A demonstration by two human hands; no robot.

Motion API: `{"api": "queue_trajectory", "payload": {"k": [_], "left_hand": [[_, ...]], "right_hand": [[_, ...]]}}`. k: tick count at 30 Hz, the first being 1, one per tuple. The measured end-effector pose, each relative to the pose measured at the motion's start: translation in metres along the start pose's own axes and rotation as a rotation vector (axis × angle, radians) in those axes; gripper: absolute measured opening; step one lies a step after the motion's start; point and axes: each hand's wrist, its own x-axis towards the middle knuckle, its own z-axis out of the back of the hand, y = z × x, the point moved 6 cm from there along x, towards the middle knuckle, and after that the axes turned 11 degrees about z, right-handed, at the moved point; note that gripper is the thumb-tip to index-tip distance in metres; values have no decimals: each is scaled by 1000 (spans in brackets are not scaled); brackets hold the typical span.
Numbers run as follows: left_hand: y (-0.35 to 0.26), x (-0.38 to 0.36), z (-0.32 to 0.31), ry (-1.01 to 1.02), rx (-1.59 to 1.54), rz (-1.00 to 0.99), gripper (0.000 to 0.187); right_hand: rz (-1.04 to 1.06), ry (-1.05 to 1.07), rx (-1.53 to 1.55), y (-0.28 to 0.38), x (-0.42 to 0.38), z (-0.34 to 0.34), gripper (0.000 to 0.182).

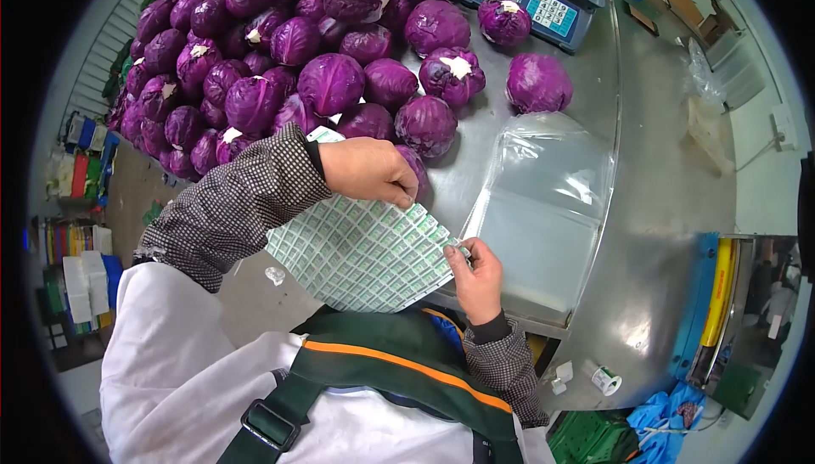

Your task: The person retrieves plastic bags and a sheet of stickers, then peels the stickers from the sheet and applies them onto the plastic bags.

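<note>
A large sheet of small green-and-white stickers point(356, 256) hangs in front of my apron, tilted toward me. My left hand point(369, 171) reaches across its top, thumb and fingers pinched at the upper edge. The right corner of the sheet is held between the thumb and fingers of my right hand point(480, 281). Close beyond my left hand lies the heap of red cabbages point(331, 82). To the right of my right hand, a stack of clear plastic bags point(552, 201) lies flat on the steel table point(654, 184).
A digital scale point(552, 10) stands at the back, a single cabbage point(505, 22) against its front. Another loose cabbage point(540, 84) sits nearer the bags. At lower right are a small white roll point(606, 381) and a green crate point(590, 438). Shelves with coloured packs point(81, 175) line the left.
</note>
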Motion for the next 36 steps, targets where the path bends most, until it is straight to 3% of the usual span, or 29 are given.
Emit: {"api": "queue_trajectory", "payload": {"k": [6, 9, 12, 18, 21, 28, 31, 32, 33, 35, 36], "left_hand": [[4, 1, -4, 33, -56, 17, 22], [4, 1, -5, 19, -33, -37, 18], [1, 3, -4, 19, 9, -52, 16], [2, 7, -4, 39, 38, -39, 21], [5, 9, -4, 62, 41, -16, 21], [14, 21, -7, 75, 122, 14, 19], [11, 27, -7, 8, 398, 125, 18], [7, 28, -7, -74, 444, 76, 18], [0, 27, -11, -76, 585, 111, 16], [-32, 13, -8, -553, 765, -94, 23], [-45, 13, -11, -610, 752, -133, 27]], "right_hand": [[-73, 170, -28, -8, -4, 1, 24], [199, 182, -87, 12, 11, -2, 27], [210, 258, -103, 11, 29, -3, 29], [33, 395, -186, 11, 45, -22, 26], [61, 394, -310, 23, 47, -27, 22], [1038, 375, -1111, 76, 20, -63, 11], [1139, 365, -1043, 79, 9, -74, 9], [1009, 379, -955, 76, 12, -67, 7], [782, 232, -830, 71, 17, -46, 6], [343, -57, -553, 46, 18, 4, 6], [188, -229, -390, 30, 15, 38, 8]]}}
